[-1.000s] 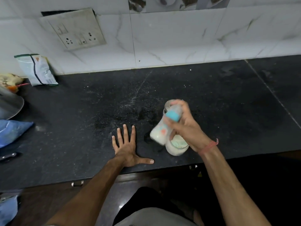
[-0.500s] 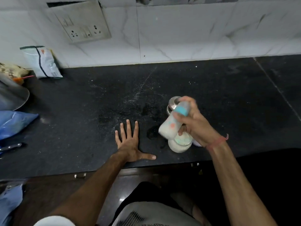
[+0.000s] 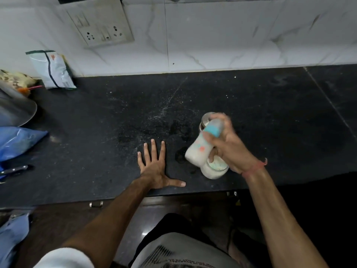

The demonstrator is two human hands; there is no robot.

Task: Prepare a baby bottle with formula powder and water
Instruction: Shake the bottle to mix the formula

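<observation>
Fingers (image 3: 209, 137) of right hand (image 3: 229, 149) wrapped tight round baby bottle (image 3: 201, 149), blurred, tilted, teal collar up toward 1 o'clock, milky base down toward 7 o'clock, held clear above black counter (image 3: 270, 117). Steel cup (image 3: 205, 119) just behind bottle at 12 o'clock; white-filled jar (image 3: 212, 172) directly below at 6 o'clock. Left hand (image 3: 156, 169) flat on counter at bottle's 9 o'clock, fingers spread, holding nothing. Foil pouch (image 3: 53, 71) far off at 10 o'clock against wall
</observation>
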